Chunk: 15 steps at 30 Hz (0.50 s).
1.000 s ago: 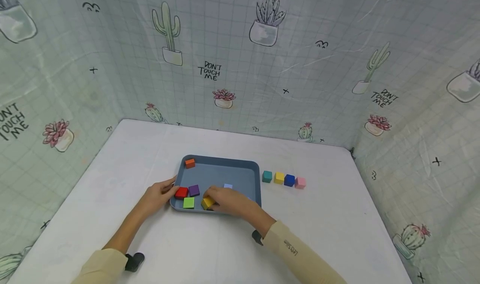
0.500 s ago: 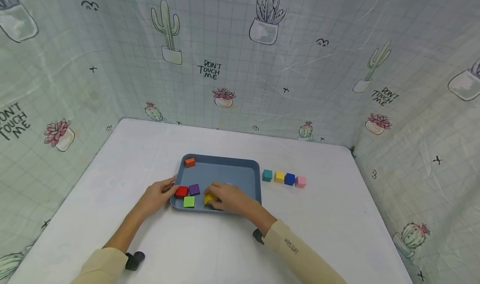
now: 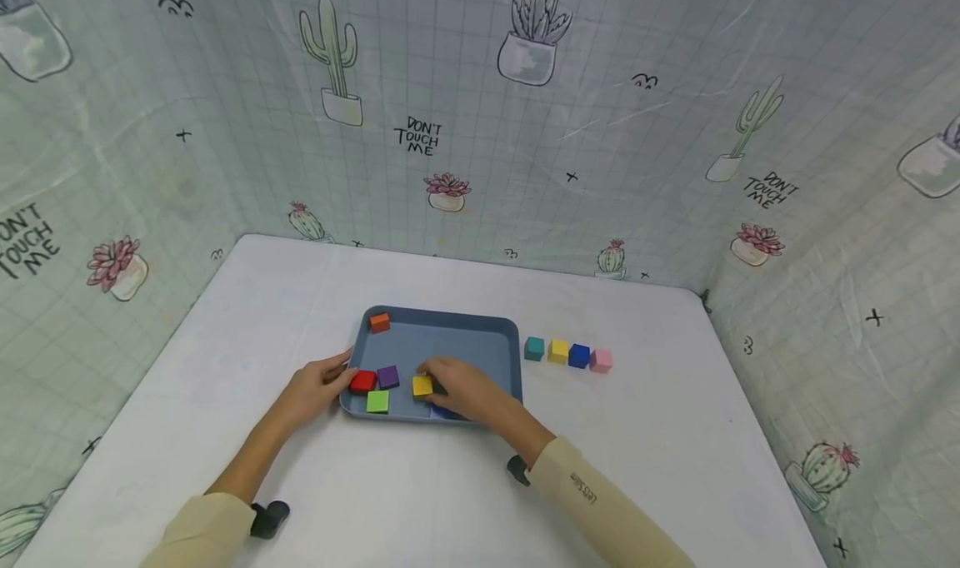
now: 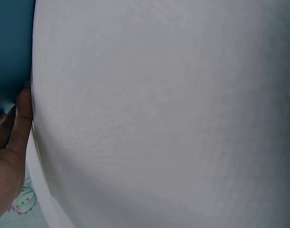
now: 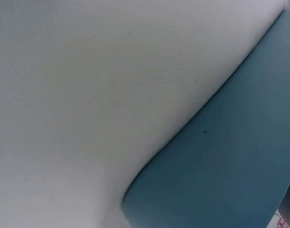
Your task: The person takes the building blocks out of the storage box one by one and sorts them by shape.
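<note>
In the head view, a blue-grey tray (image 3: 450,321) lies on the white table. My right hand (image 3: 467,389) is over its front half, pinching a yellow cube (image 3: 422,387) between thumb and fingers. A blue block (image 3: 444,413) shows partly beneath that hand. My left hand (image 3: 315,391) grips the tray's left rim, its thumb beside a red cube (image 3: 363,381). Close to the red one sit a purple cube (image 3: 387,376) and a lime green cube (image 3: 378,401). An orange block (image 3: 379,323) occupies the far left corner. In the left wrist view, fingers (image 4: 22,118) touch the tray's outer side.
Right of the tray, a row on the table holds a teal cube (image 3: 534,348), a second yellow cube (image 3: 558,351), a dark blue cube (image 3: 579,356) and a pink cube (image 3: 601,361). A patterned cloth (image 3: 480,135) encloses the table's back and sides.
My right hand has shifted the yellow cube away from the tray's front edge, back and slightly right. A blue block beneath the hand has come into view. The left hand stays put.
</note>
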### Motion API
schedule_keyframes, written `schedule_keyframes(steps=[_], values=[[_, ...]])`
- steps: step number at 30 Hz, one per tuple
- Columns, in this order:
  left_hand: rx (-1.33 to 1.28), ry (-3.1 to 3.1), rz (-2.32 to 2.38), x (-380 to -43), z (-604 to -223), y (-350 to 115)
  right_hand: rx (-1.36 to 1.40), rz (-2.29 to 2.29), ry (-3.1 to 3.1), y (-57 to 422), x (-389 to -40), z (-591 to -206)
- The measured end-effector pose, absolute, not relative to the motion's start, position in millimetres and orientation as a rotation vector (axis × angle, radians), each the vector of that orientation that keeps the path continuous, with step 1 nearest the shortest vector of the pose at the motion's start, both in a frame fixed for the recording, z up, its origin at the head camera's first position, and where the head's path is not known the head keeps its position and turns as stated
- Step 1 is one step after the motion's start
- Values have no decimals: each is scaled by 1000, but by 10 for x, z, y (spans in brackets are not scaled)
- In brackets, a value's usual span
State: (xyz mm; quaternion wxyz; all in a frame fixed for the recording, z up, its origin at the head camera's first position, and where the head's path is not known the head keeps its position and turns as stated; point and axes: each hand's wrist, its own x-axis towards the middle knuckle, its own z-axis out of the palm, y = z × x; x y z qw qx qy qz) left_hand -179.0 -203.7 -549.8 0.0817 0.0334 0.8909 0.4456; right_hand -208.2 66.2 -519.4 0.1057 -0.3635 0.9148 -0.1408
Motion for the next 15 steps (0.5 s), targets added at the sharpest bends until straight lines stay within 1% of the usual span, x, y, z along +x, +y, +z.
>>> schedule_keyframes(steps=[15], values=[[64, 2673, 1297, -1789, -5511, -2024, -1057, -380, 2707, 719, -2096, -5176]])
